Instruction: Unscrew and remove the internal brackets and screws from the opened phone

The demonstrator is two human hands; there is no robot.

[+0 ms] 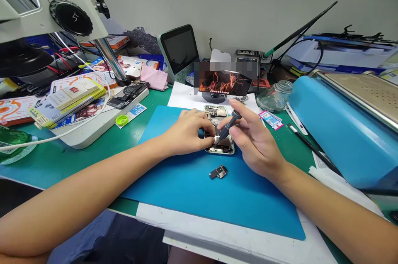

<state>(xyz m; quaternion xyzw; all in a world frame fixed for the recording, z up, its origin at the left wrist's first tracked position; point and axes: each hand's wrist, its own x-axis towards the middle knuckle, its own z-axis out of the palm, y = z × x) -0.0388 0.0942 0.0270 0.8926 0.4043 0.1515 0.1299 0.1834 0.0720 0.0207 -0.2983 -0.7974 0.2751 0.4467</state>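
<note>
An opened phone (220, 111) with bare inner parts lies on the blue mat (192, 185). My right hand (258, 143) grips a dark screwdriver (229, 126), tilted, its tip down at the phone's lower part. Against the phone's left side rests my left hand (193, 131), its thumb and fingers bent together close to the screwdriver tip. A dark blue rounded end (201, 133) shows among those fingers; what it belongs to is hidden. Nearer to me on the mat sits a small black and silver phone part (218, 171), apart from both hands.
A microscope (71, 17) overhangs the left, its white base (90, 131) holding boxes and phone parts. Behind the phone stand a playing screen (225, 81) and a smart display (180, 50). At right are a glass jar (275, 96) and a blue machine (336, 131).
</note>
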